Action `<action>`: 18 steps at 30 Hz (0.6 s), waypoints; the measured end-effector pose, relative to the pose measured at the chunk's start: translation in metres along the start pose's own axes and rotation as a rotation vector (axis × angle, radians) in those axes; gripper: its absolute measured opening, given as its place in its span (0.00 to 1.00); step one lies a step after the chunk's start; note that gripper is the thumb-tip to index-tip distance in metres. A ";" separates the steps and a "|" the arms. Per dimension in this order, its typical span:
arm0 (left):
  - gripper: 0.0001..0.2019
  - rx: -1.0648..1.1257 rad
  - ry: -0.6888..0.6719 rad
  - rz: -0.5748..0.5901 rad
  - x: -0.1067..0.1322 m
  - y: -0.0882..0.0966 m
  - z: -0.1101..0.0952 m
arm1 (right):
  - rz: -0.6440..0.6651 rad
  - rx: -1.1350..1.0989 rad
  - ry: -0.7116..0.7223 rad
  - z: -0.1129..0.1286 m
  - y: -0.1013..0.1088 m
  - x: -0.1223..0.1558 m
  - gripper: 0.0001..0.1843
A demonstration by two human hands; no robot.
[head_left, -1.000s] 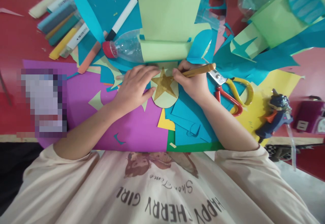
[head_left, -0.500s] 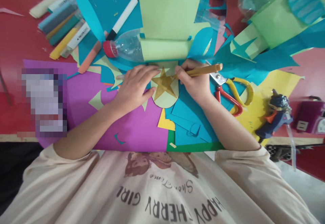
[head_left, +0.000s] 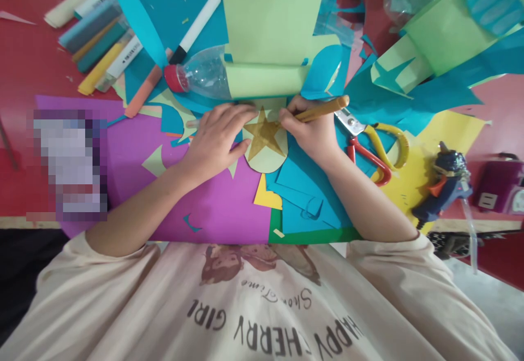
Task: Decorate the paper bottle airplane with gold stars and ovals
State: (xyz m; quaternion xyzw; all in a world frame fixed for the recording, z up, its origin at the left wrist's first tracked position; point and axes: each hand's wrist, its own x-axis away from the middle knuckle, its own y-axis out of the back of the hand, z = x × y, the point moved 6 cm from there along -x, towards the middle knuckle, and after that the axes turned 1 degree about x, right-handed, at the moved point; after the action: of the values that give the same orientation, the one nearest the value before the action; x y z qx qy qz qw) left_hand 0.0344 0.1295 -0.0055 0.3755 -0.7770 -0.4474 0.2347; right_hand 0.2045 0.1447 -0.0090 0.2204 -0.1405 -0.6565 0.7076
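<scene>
Matt paper of starred cutout, smooth plastic marker, glossy plastic bottle

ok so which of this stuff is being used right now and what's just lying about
In use:
- brown marker, in the right hand
- pale green paper piece with a brown star, left hand at its edge

Apparently lying about:
- scissors
- glue gun
- black-capped white marker

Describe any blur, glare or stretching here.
Head view: coarse pixels mask a patch at the picture's left; head view: highlights glint on the clear bottle; head view: sleeves look stretched toward lower corners; head view: the right hand and marker look fairly clear.
</scene>
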 end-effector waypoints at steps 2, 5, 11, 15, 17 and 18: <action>0.20 0.006 0.002 -0.001 0.000 0.000 0.000 | 0.010 0.015 -0.010 0.000 0.001 0.000 0.17; 0.19 0.014 -0.001 -0.007 0.000 0.001 -0.001 | 0.008 0.014 -0.019 -0.001 0.001 0.000 0.17; 0.20 0.018 -0.004 -0.019 -0.001 0.001 -0.001 | 0.020 -0.023 -0.039 -0.001 0.001 0.002 0.17; 0.19 0.019 0.007 -0.008 0.000 0.001 -0.001 | 0.039 -0.029 -0.053 -0.002 0.000 0.002 0.18; 0.19 0.014 0.013 -0.013 0.000 0.001 -0.001 | 0.042 -0.019 -0.047 -0.002 0.000 0.002 0.18; 0.19 0.011 0.013 -0.015 0.000 0.001 -0.001 | 0.039 -0.015 -0.040 -0.002 0.000 0.002 0.19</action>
State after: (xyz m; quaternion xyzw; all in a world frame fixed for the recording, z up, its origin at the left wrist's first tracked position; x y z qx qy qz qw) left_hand 0.0348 0.1298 -0.0038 0.3856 -0.7750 -0.4425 0.2344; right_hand 0.2056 0.1434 -0.0109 0.1990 -0.1539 -0.6481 0.7188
